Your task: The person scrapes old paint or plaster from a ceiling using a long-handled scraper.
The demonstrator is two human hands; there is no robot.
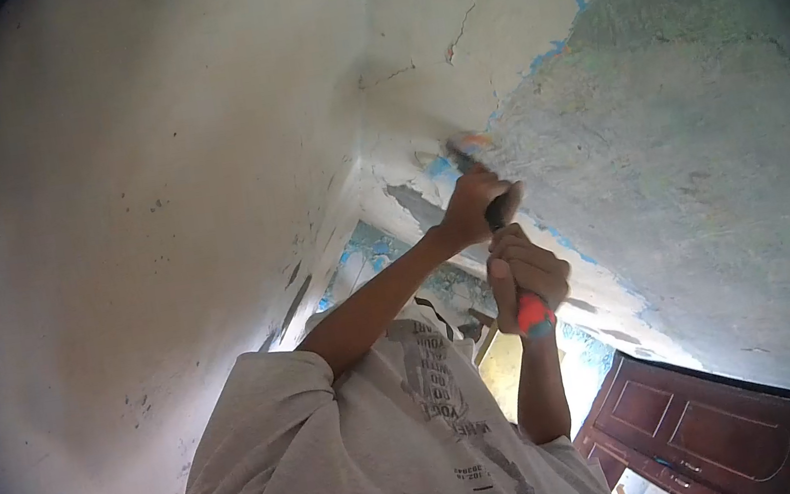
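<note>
Both my hands hold one long scraper point(499, 212) pressed against a wall. My left hand point(470, 204) grips its dark shaft near the blade end, arm stretched out from my grey sleeve. My right hand point(523, 271) is closed around the lower part, just above the red handle end point(534, 314). The blade tip point(468, 146) touches the edge where white paint point(414, 22) meets a bared grey patch of plaster point(682, 136) with blue traces.
A white, cracked and flaking surface point(138, 212) fills the left side. A brown panelled door point(713, 425) stands at the lower right. My grey printed shirt point(385, 461) covers the bottom of the view.
</note>
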